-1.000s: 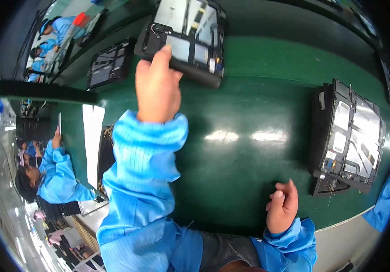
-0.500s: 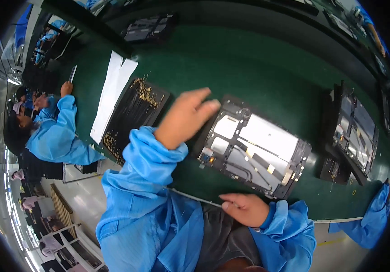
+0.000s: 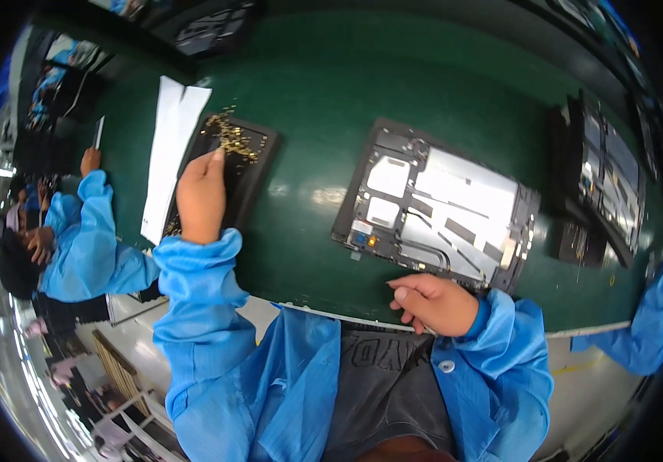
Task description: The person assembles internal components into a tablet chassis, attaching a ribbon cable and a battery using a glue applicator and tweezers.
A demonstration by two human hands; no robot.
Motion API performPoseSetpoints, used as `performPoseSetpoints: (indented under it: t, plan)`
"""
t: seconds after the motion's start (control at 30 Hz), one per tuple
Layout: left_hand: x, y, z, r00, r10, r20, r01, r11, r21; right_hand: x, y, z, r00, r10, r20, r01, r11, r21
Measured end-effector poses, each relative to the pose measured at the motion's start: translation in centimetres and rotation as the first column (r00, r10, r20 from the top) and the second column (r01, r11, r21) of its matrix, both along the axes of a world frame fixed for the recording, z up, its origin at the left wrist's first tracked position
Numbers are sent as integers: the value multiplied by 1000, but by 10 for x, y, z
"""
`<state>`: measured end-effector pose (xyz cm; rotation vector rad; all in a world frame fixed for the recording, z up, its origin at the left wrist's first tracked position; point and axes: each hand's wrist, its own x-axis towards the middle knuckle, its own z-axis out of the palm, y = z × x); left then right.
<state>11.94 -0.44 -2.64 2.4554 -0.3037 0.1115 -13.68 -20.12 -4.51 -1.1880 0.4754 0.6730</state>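
Note:
My left hand (image 3: 202, 199) reaches over a dark tray (image 3: 264, 158) on the left. Its thumb and fingers are pressed together at a heap of thin black cable-like strips with gold ends (image 3: 237, 142), and whether one is pinched there is hidden. My right hand (image 3: 441, 306) is near the front edge of the bench, fingers curled and thumb against them. What it holds, if anything, cannot be made out. Just beyond it lies an opened flat device like a tablet (image 3: 466, 189), its silver plates, black cables and small boards exposed, on a dark base.
White paper sheets (image 3: 168, 146) lie left of the tray on the green bench (image 3: 316, 100). More opened devices (image 3: 609, 177) are stacked at the right, beside a small dark box (image 3: 580, 242). A co-worker in a blue sleeve (image 3: 89, 231) sits at the left.
My left hand has moved from beside the opened device leftward to the gold-ended strips in the tray. My right hand's fingers have curled in more, near the device's front edge.

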Motion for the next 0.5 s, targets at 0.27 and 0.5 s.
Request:
performPoseSetpoints:
  t: [0.27, 0.5]
  plan:
    - [-15, -24, 13, 917, -265, 298, 237, 963, 130, 10, -5, -2, 977, -209, 39, 208, 977, 40]
    - [-17, -38, 8, 931, -235, 278, 60, 853, 518, 11, -4, 0, 974, -217, 69, 216, 976, 12]
